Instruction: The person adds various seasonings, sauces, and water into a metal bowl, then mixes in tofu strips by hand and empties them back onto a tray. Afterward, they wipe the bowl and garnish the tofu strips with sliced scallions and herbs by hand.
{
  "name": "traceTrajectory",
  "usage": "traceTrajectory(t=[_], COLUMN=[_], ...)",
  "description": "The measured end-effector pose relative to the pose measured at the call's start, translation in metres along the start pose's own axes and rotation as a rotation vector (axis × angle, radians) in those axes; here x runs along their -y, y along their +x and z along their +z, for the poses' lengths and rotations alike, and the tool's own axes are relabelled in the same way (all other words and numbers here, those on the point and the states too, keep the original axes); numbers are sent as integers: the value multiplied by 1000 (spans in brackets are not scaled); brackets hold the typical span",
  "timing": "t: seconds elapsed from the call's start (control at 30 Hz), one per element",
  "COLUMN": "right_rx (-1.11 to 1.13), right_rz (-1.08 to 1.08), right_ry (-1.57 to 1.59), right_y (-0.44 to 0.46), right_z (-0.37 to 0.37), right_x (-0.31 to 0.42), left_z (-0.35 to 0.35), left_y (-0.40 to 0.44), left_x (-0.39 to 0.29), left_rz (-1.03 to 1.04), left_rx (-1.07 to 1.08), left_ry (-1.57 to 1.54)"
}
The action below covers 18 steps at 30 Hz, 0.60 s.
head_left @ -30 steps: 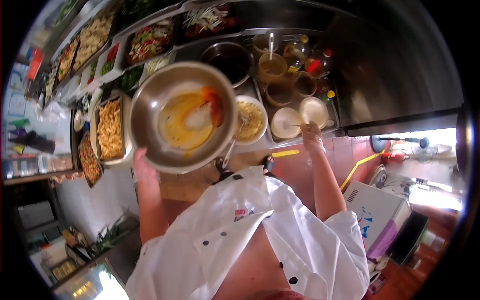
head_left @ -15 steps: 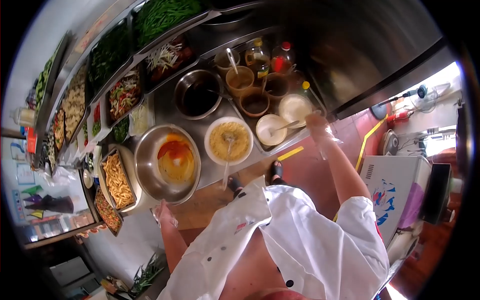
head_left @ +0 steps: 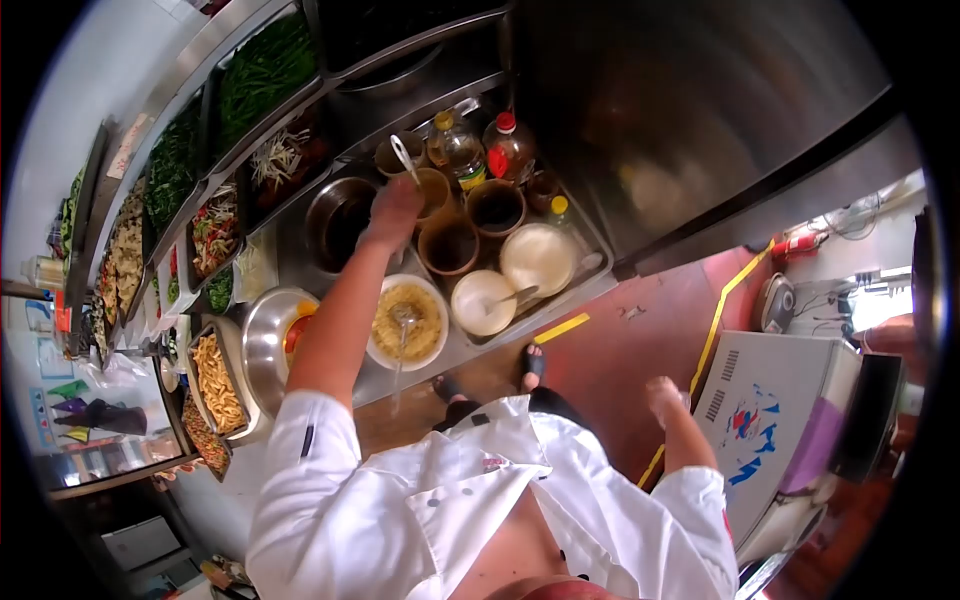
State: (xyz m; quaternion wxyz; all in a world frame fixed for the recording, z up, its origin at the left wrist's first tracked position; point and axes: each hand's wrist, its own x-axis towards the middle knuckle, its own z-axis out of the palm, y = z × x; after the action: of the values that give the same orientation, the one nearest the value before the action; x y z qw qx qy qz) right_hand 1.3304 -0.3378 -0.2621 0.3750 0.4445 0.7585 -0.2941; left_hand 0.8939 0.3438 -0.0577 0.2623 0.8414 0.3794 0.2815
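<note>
My left hand point(head_left: 396, 208) reaches over the counter beside the brown tubs, its fingers smeared by motion. A white-handled spoon point(head_left: 404, 155) stands in a brown tub point(head_left: 434, 190) just past it, and the steel pot of dark liquid point(head_left: 328, 228) lies to its left. Whether my left hand touches the spoon or a tub, I cannot tell. Out over the red floor, my right hand point(head_left: 668, 395) hangs with fingers loosely apart and nothing visible in it. A white bowl of pale yellow crumbly food point(head_left: 425, 325) holds a spoon. My left forearm partly covers the steel mixing bowl point(head_left: 262, 350) with orange-red sauce.
Two white-filled tubs point(head_left: 538, 258) point(head_left: 483, 303), dark sauce tubs point(head_left: 497, 207) and bottles point(head_left: 510, 150) share a tray. Trays of cut vegetables point(head_left: 262, 80) line the upper left. A steel cabinet point(head_left: 690, 120) borders the tray. A white box point(head_left: 745, 400) stands at right.
My left hand has moved up from beside the mixing bowl to the brown tubs. My right hand has left the white tubs and dropped out over the floor. The view has shifted.
</note>
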Motion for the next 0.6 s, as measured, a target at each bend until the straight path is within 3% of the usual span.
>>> traceTrajectory(t=[0.03, 0.1, 0.13, 0.23, 0.27, 0.3, 0.33, 0.4, 0.5, 0.53, 0.6], right_rx=[20, 42, -28, -174, -230, -325, -452, -631, -477, -645, -686], right_rz=[305, 917, 1056, 863, 725, 497, 224, -159, -153, -211, -322], right_ry=[372, 1117, 1326, 1545, 1545, 1475, 1333, 1030, 980, 1066, 1283], right_y=[-15, -40, -52, -74, -78, -83, -86, -86, -74, -73, -47], right_z=[13, 46, 62, 116, 138, 164, 187, 222, 230, 213, 216], right_x=[10, 29, 37, 58, 63, 66, 65, 56, 37, 27, -7], left_z=[16, 34, 28, 45, 42, 34, 26, 33, 2, -24, -71], left_y=[33, 72, 85, 112, 112, 113, 114, 121, 107, 95, 66], left_x=[15, -2, -24, -16, -30, -48, -72, -54, -85, -126, -183], left_rz=[-23, -331, -367, -472, -570, -657, -629, -521, -358, -441, -554], left_rx=[-12, -81, -15, 70, 53, 34, 39, -18, -123, -144, -178], left_ry=[88, -282, -223, 5, -306, -618, -577, -562, -621, -702, -838])
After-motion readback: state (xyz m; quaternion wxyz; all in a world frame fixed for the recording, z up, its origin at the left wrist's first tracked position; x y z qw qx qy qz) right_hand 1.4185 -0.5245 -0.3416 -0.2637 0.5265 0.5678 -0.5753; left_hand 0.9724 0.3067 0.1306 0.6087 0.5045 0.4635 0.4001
